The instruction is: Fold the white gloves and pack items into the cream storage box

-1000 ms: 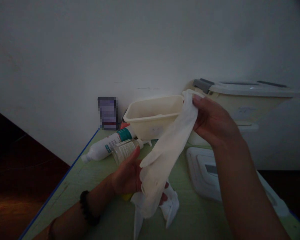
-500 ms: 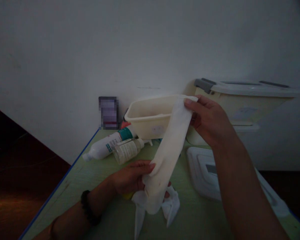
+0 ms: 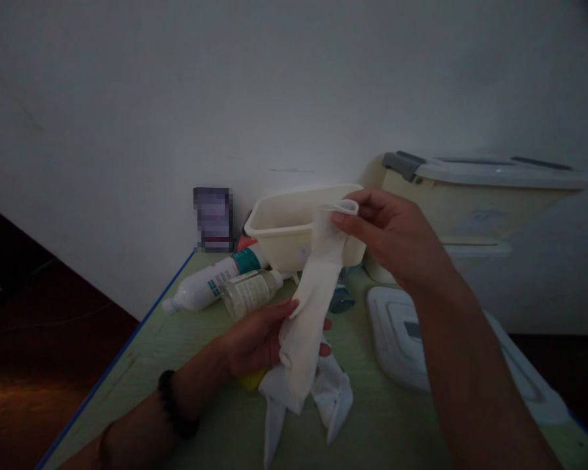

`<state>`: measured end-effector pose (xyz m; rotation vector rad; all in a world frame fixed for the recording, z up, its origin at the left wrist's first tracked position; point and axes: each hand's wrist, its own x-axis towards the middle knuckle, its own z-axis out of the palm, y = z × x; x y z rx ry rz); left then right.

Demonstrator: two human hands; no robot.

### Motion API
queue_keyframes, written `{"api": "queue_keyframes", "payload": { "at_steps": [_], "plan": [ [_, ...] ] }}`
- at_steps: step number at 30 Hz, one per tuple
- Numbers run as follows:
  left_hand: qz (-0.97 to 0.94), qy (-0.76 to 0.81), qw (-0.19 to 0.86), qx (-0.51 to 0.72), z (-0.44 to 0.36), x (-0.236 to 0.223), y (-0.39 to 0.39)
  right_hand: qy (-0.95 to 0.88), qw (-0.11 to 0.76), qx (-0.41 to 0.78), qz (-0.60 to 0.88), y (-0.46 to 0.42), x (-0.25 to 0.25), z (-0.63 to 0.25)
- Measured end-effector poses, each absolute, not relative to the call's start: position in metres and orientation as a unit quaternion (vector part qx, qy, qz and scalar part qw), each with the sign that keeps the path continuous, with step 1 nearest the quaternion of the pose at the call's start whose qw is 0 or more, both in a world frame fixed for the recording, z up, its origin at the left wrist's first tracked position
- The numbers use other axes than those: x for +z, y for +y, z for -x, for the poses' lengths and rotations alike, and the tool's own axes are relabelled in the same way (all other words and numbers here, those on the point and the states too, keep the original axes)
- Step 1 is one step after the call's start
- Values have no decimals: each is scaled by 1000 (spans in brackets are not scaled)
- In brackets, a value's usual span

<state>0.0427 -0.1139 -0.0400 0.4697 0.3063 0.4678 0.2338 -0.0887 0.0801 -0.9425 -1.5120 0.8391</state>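
White glove [image 3: 316, 294] appears taken up and drawn lengthwise, release not yet done: above the table [image 3: 186, 365], before the tub [image 3: 281, 251], right hand [image 3: 396, 228] pinches its cuff [image 3: 325, 225], left hand [image 3: 259, 339] half-closes around its lower part.

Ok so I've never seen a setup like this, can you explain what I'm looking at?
There's no machine: these are a person's bare hands, seen by a camera worn on their head, looking forward and down. The right hand pinches the cuff of a white glove; the left hand holds it lower down, thumb in front. On the green table lie a white bottle, a clear bottle, a pale lid and crumpled white material. A cream tub sits behind.
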Motion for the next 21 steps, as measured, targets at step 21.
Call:
{"api": "queue_keyframes", "payload": {
  "at_steps": [21],
  "plan": [
    [-254, 121, 907, 313, -43, -44, -113, -864, 118, 328, 362, -106, 68, -199]
  ]
}}
